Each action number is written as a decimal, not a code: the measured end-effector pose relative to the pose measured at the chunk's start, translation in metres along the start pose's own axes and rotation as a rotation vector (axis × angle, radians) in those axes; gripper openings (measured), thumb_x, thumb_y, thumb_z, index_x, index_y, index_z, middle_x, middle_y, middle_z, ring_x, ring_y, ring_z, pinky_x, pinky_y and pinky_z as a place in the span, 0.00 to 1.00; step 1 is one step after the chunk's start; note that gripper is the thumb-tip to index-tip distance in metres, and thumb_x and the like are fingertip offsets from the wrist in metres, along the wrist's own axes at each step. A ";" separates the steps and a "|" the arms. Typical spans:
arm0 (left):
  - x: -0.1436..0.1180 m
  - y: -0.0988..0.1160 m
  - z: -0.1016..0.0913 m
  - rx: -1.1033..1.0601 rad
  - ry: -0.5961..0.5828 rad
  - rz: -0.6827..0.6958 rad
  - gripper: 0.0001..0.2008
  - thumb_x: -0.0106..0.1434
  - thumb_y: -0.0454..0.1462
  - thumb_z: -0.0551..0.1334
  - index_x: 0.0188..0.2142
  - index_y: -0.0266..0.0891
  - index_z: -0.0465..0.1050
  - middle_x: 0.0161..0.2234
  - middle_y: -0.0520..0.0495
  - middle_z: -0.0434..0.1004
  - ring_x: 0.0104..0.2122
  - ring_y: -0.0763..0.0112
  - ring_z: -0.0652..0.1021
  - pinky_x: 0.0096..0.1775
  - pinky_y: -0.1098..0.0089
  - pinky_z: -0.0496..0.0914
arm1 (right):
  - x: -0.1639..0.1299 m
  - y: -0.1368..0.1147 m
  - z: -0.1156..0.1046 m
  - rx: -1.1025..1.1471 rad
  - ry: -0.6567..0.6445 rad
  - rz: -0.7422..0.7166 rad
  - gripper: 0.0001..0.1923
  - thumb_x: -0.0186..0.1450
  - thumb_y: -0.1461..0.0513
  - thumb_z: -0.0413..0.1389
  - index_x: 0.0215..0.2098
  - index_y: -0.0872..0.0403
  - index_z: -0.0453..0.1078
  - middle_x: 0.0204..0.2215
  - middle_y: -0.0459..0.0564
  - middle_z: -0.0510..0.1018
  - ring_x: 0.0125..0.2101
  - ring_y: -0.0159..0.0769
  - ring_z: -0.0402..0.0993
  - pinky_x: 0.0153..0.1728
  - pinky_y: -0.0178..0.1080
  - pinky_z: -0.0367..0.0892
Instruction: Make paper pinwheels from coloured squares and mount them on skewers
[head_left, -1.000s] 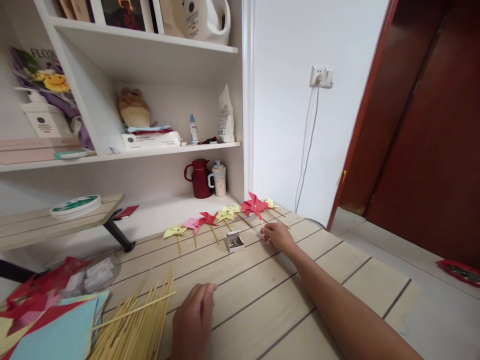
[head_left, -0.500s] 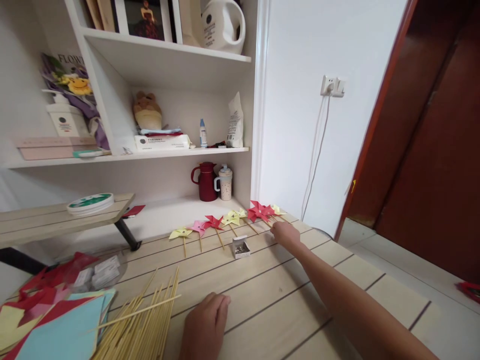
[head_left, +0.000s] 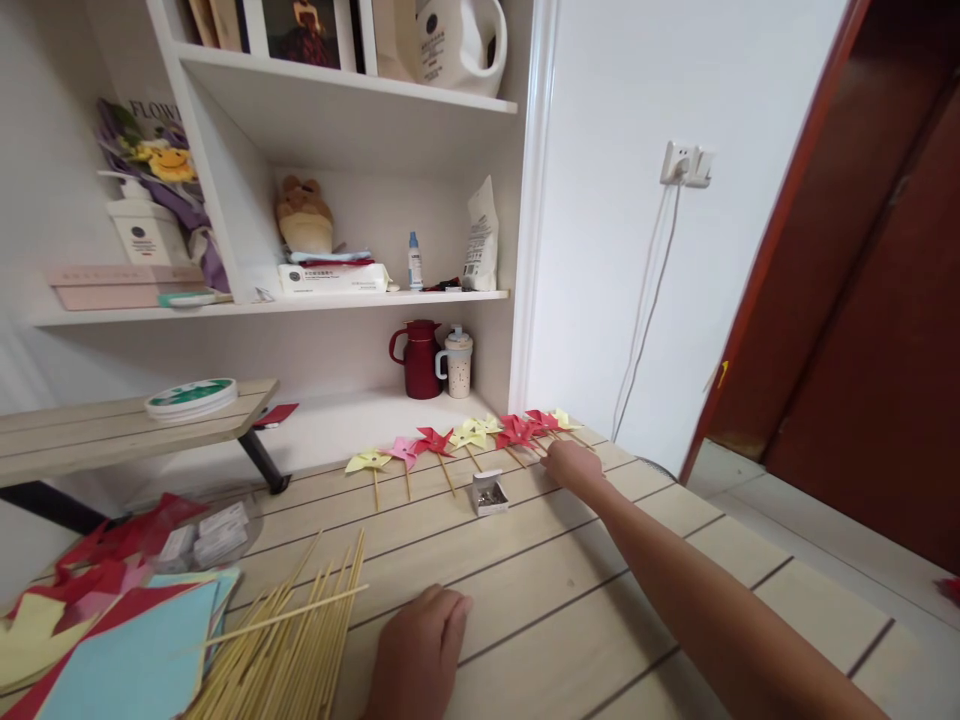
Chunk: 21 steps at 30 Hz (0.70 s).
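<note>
A row of paper pinwheels on sticks lies along the far edge of the wooden table (head_left: 525, 590): yellow (head_left: 367, 461), pink (head_left: 405, 450), red (head_left: 435, 440), yellow (head_left: 469, 433) and a red pinwheel (head_left: 519, 430) at the right end. My right hand (head_left: 571, 463) reaches out to that red pinwheel, its fingers pinching the stick, which lies low on the table. My left hand (head_left: 420, 650) rests palm down on the near table, holding nothing, beside a bundle of bamboo sticks (head_left: 292, 640).
A small open box of pins (head_left: 489, 492) sits in front of the pinwheels. Coloured paper sheets (head_left: 112, 650) lie at the near left. Behind stand white shelves (head_left: 352, 298) with a red jug (head_left: 416, 358) and a cup (head_left: 457, 362). A brown door (head_left: 862, 300) is at right.
The red pinwheel in my right hand has gone from standing up to lying flat in the row. The camera has shifted slightly; my left hand stays put.
</note>
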<state>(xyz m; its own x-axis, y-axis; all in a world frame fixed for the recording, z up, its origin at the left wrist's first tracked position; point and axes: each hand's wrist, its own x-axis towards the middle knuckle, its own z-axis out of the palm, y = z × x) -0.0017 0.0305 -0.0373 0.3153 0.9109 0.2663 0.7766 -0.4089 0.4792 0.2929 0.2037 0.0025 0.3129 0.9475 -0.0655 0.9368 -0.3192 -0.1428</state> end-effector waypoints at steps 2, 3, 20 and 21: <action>0.000 0.000 0.000 0.002 0.003 0.000 0.19 0.70 0.39 0.48 0.29 0.41 0.74 0.30 0.45 0.79 0.32 0.64 0.78 0.35 0.69 0.67 | -0.001 0.000 -0.001 -0.006 0.004 -0.001 0.17 0.69 0.57 0.55 0.54 0.55 0.67 0.51 0.54 0.73 0.46 0.41 0.74 0.46 0.48 0.73; 0.000 0.000 -0.001 0.004 0.004 0.001 0.20 0.70 0.39 0.48 0.28 0.41 0.73 0.30 0.45 0.78 0.32 0.64 0.77 0.34 0.69 0.66 | -0.002 0.000 -0.001 -0.008 0.005 0.000 0.17 0.69 0.57 0.55 0.54 0.55 0.67 0.51 0.54 0.73 0.46 0.41 0.74 0.46 0.48 0.73; 0.001 0.000 -0.001 -0.009 -0.004 0.006 0.20 0.70 0.41 0.46 0.28 0.40 0.72 0.30 0.45 0.78 0.31 0.64 0.76 0.34 0.68 0.66 | -0.040 0.020 -0.030 0.151 0.129 0.014 0.28 0.73 0.51 0.37 0.36 0.53 0.76 0.34 0.53 0.83 0.34 0.39 0.80 0.33 0.37 0.67; 0.001 -0.001 -0.001 -0.010 0.000 0.006 0.20 0.70 0.40 0.46 0.28 0.41 0.73 0.30 0.45 0.78 0.31 0.64 0.76 0.34 0.68 0.66 | -0.041 0.021 -0.030 0.177 0.118 0.010 0.29 0.73 0.51 0.36 0.35 0.52 0.76 0.32 0.51 0.83 0.31 0.35 0.80 0.32 0.35 0.66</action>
<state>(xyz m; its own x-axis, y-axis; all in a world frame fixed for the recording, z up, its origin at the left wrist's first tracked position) -0.0024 0.0314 -0.0367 0.3204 0.9082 0.2692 0.7692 -0.4153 0.4857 0.3047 0.1582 0.0314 0.3478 0.9364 0.0466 0.8949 -0.3167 -0.3145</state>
